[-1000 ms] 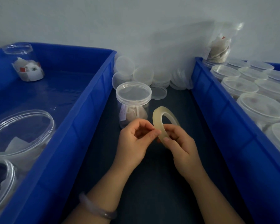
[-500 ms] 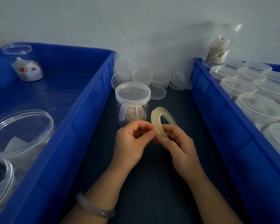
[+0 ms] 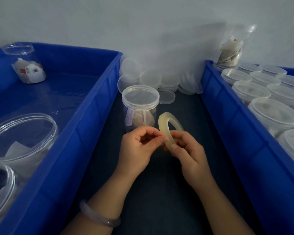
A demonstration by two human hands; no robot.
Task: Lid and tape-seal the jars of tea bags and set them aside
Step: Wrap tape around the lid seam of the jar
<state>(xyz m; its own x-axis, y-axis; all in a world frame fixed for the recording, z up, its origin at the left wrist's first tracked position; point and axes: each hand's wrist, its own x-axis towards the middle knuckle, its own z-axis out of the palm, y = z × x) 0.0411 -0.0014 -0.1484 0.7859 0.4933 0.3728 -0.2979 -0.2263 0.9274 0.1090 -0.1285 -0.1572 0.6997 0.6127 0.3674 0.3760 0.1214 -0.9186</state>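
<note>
A clear jar (image 3: 140,112) with tea bags inside stands upright on the dark table, its clear lid (image 3: 140,97) on top. Just in front of it, my right hand (image 3: 187,150) grips a roll of clear tape (image 3: 166,128) held on edge. My left hand (image 3: 139,148) is curled beside the roll, thumb and forefinger pinching at its outer face. Whether a tape end is lifted is too small to tell.
A blue bin (image 3: 95,106) on the left holds several open jars with tea bags. A blue bin (image 3: 227,106) on the right holds several lidded jars. Loose clear lids (image 3: 149,78) are piled against the wall behind the jar.
Both hands and the tape roll have stayed nearly in place; the left fingers shifted slightly on the roll's edge. The view drifted a little.
</note>
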